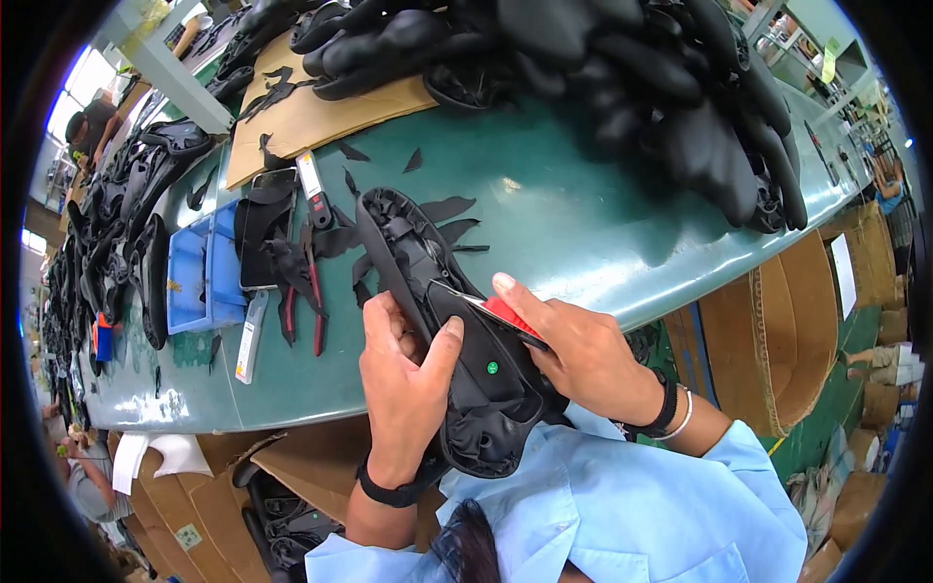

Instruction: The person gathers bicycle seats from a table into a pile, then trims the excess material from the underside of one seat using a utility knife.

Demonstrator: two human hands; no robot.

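Observation:
A long black padded seat-like piece (486, 360) lies tilted in front of me, its hollow underside up, with a small green round sticker on it. My left hand (403, 379) grips its left edge, thumb pressed on the underside and fingers curled around the side. In my right hand (593, 355) is a cutting tool (510, 316) with a red-and-black handle and a thin silver blade. Its tip touches the black lining near the middle of the piece. Whether it is a knife or scissors is unclear. Black fabric scraps (452, 207) lie beyond the piece.
On the green table (544, 214), a blue bin (206, 272), red-handled pliers-like tool (316, 301) and white-and-black cutter (313, 189) stand at left. Black padded pieces (661, 87) are heaped at the back, beside a cardboard sheet (330, 121). An open carton (777, 330) is at right.

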